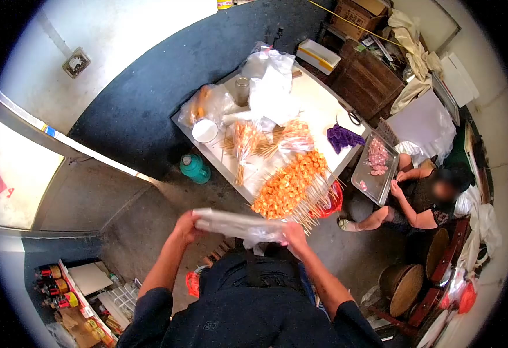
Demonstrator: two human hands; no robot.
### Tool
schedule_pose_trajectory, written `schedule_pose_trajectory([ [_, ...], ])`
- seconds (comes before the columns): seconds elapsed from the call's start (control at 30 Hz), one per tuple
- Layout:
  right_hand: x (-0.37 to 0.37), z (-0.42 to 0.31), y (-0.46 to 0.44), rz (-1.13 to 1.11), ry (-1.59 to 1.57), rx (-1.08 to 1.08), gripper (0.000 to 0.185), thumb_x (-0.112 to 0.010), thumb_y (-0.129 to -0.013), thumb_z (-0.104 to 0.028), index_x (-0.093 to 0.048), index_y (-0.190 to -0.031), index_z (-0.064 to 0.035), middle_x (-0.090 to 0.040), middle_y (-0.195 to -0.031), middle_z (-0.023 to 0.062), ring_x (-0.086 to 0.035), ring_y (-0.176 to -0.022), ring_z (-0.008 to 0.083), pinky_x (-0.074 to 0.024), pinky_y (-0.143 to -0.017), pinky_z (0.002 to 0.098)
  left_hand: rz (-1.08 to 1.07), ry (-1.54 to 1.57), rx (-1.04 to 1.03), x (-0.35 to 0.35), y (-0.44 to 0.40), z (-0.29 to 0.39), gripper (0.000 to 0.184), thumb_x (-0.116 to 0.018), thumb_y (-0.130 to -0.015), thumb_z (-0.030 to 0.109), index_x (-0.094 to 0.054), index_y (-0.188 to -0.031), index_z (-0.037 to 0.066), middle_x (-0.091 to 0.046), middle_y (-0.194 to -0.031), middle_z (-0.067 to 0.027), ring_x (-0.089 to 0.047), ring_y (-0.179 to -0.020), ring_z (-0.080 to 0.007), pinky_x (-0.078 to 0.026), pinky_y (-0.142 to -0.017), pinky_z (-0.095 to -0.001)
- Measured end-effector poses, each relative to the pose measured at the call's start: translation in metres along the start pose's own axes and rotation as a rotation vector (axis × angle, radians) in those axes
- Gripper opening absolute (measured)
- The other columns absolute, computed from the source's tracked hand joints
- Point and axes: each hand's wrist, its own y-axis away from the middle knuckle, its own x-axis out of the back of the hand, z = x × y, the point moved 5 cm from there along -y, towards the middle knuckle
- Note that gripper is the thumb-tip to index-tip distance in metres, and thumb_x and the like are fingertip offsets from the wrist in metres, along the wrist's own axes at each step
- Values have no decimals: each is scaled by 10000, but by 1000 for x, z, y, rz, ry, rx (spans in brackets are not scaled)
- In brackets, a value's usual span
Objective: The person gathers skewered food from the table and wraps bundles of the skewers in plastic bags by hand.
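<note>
A clear plastic bag [236, 225], blurred by motion, is stretched sideways in front of my body. My left hand [188, 226] is closed on one end of it, and my right hand [293, 233] is closed on the other. Just beyond my right hand, a pile of orange meat skewers [289, 185] lies at the table's near corner, sticks pointing right and toward me. Farther back on the white table [222, 156] are a bagged bundle of skewers [246, 139] and a second bagged bundle [296, 136].
A seated person [425, 200] at the right works over a metal tray [376, 185] with pink meat skewers. A purple cloth [345, 137], scissors [354, 118] and a white bowl [205, 131] lie on the table. A teal jug [194, 169] stands on the floor.
</note>
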Motion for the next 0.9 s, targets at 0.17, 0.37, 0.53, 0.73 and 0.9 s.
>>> schedule_pose_trajectory([
  [0.17,48,-193,-21,376,23,819,369,-475,-817,-126,-551,-1137,43,-628,-995,209,-608,-935,319,-463,-841,371,-37,-182,-985,-99,79,179,168,-461,-814,-22,-554,-948,20,-616,-914,-82,-586,-790,-195,-500,-738,-345],
  [0.37,6,-219,-1,296,139,911,412,-488,-764,-100,-559,-1164,-32,-604,-1086,164,-578,-998,317,-459,-885,386,69,-1195,-909,-74,98,113,228,-518,-816,108,-583,-1006,2,-638,-933,-140,-589,-888,-246,-467,-813,-383],
  [0.53,-68,58,36,-319,429,367,278,-601,-793,-240,-555,-932,-5,-597,-939,209,-583,-866,381,-465,-735,455,-2,-1391,-53,152,52,-135,304,-482,-796,250,-605,-934,8,-623,-925,-232,-592,-952,-372,-466,-829,-413],
  [0.73,-16,94,41,-146,448,-16,412,-614,-772,-195,-538,-1143,-33,-597,-1062,178,-605,-911,322,-485,-767,415,88,-1699,-89,27,74,-139,320,-518,-795,280,-518,-1018,50,-543,-1058,-190,-592,-870,-382,-483,-739,-475],
  [0.9,24,102,-18,71,578,17,447,-595,-763,-159,-482,-1175,-27,-563,-1104,183,-534,-1010,378,-445,-851,442,-369,-1602,-370,-74,35,-216,229,-540,-815,239,-524,-953,57,-532,-964,-159,-586,-758,-360,-485,-621,-455],
])
